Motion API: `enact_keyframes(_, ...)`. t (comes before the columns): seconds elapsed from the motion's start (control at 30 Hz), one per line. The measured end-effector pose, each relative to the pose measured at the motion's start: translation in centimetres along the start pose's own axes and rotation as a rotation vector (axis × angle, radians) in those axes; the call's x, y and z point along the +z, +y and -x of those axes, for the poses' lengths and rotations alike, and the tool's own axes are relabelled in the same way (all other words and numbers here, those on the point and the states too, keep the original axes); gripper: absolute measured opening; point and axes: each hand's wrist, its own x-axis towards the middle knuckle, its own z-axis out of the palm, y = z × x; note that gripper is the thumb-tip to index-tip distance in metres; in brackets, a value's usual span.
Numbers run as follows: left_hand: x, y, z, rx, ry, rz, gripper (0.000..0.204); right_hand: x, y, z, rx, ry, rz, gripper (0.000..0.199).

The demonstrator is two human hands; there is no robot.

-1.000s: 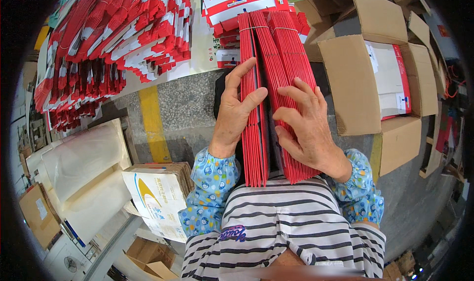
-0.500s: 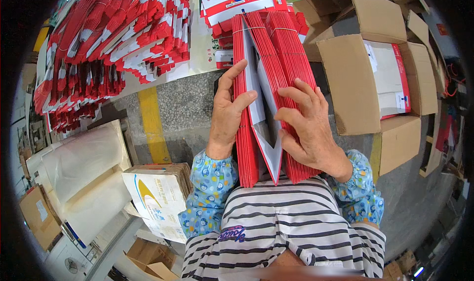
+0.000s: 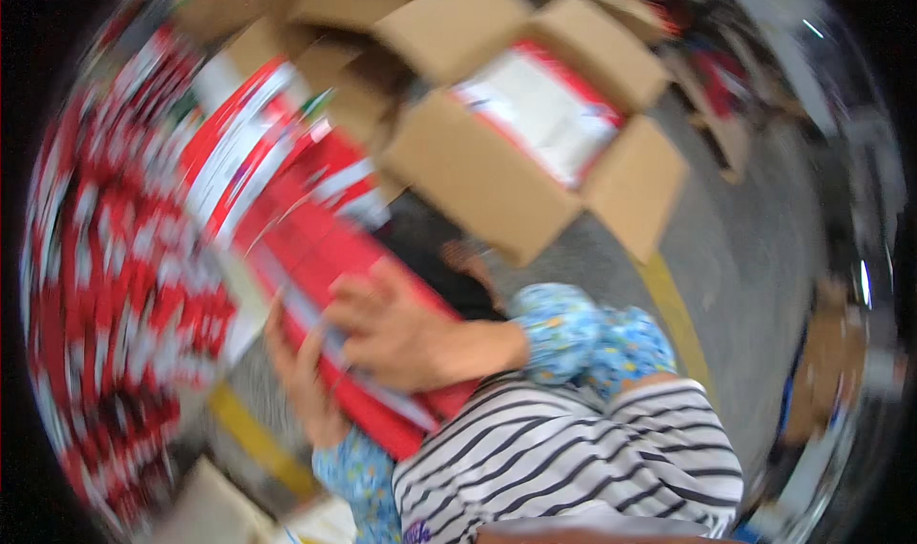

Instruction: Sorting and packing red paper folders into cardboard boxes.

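Observation:
A long bundle of flat-folded red cartons (image 3: 330, 248) leans against my striped top, a thin band around its far end. A pale gap runs lengthwise between its halves. My left hand (image 3: 310, 386) grips the bundle's left side, its fingers pointing up along the edge. Across the top lies my right hand (image 3: 396, 334), with bent fingers pressed on the bundle by the gap. Motion smears both hands, and the fingertips are not clear.
An open cardboard box (image 3: 478, 176) holding white and red packages stands ahead to the right. Stacks of red and white folded cartons (image 3: 143, 286) fill the left side. A red and white printed carton (image 3: 234, 157) lies beyond the bundle. Yellow lines (image 3: 673, 320) mark the grey floor.
The view has swung right, so the open box now sits near the top middle. The bundle tilts to the left, and its gap looks narrower. Both hands stay on it.

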Motion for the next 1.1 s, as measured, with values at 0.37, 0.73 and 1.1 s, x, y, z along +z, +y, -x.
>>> enact_keyframes(0.37, 1.3, 0.1, 1.7, 0.160, -0.055, -0.247, 0.059, -0.4, 0.1, 0.8, -0.011, -0.026, -0.162, 0.038)
enact_keyframes(0.73, -2.3, -4.0, -1.0, 0.438, -0.086, -0.077, 0.078, 0.3, 1.2, 0.1, -0.067, -0.028, -0.197, 0.026)
enact_keyframes(1.1, -4.1, -5.8, -3.3, 0.377, -0.253, 0.054, 0.061, 0.7, 0.4, 0.1, -0.089, -0.013, -0.196, 0.033)
